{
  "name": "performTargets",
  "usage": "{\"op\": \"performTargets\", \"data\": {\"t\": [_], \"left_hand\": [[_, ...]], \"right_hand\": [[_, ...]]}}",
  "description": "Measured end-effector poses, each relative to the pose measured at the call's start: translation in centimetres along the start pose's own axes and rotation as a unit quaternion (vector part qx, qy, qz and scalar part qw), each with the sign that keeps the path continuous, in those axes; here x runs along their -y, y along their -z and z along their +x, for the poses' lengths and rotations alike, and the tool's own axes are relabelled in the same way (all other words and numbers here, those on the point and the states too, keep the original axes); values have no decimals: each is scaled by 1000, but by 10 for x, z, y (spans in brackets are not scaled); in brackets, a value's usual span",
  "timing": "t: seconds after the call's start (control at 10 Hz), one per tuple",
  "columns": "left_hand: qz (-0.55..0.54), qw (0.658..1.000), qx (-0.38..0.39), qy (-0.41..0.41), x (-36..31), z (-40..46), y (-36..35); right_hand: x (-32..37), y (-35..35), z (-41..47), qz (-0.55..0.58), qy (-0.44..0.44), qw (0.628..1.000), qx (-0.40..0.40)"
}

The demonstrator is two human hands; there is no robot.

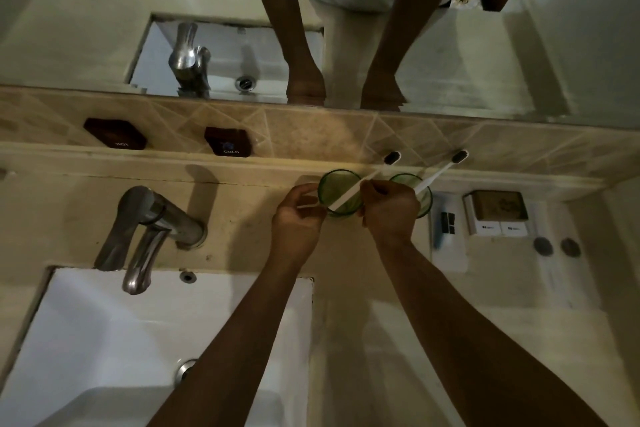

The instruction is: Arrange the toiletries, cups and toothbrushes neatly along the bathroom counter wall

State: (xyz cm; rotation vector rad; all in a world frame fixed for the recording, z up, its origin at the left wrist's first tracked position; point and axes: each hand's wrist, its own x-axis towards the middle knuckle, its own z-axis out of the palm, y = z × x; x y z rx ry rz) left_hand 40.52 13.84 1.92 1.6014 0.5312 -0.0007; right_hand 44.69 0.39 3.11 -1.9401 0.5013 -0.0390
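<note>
- So, your left hand (298, 218) is curled round the near-left side of the left cup (337, 192), fingers and thumb wrapped on its wall.
- Your right hand (389, 210) sits just right of that cup, fingertips pinched together at its rim next to the handle of the left toothbrush (363, 180). Can't quite tell if you're actually pinching the handle or just touching it.
- Both cups are clear green glass, round, standing upright. The left one is between your two hands; the right cup (420, 192) is mostly hidden behind your right hand, close to the wall ledge.
- Each cup has one white toothbrush with dark bristles in it, leaning up and to the right, heads resting over the tiled strip beyond your hands. The right toothbrush (440, 172) pokes out past your right knuckles.
- Right of your right hand: a white tube (446, 222) with dark print lying flat on the counter (398, 305), then a white tray (497, 215) holding small packets, then two small round dark caps (557, 247).
- Left of your left hand: the metal faucet (149, 232) over the white sink (121, 340).
</note>
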Motion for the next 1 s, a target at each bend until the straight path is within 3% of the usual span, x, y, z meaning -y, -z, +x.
{"op": "performTargets", "data": {"t": [0.5, 1.0], "left_hand": [[33, 998, -6, 48, 13, -6, 4], [69, 996, -21, 46, 16, -16, 2]], "right_hand": [[7, 11, 1, -15, 2, 1000, 14], [3, 15, -7, -25, 16, 1000, 5]]}}
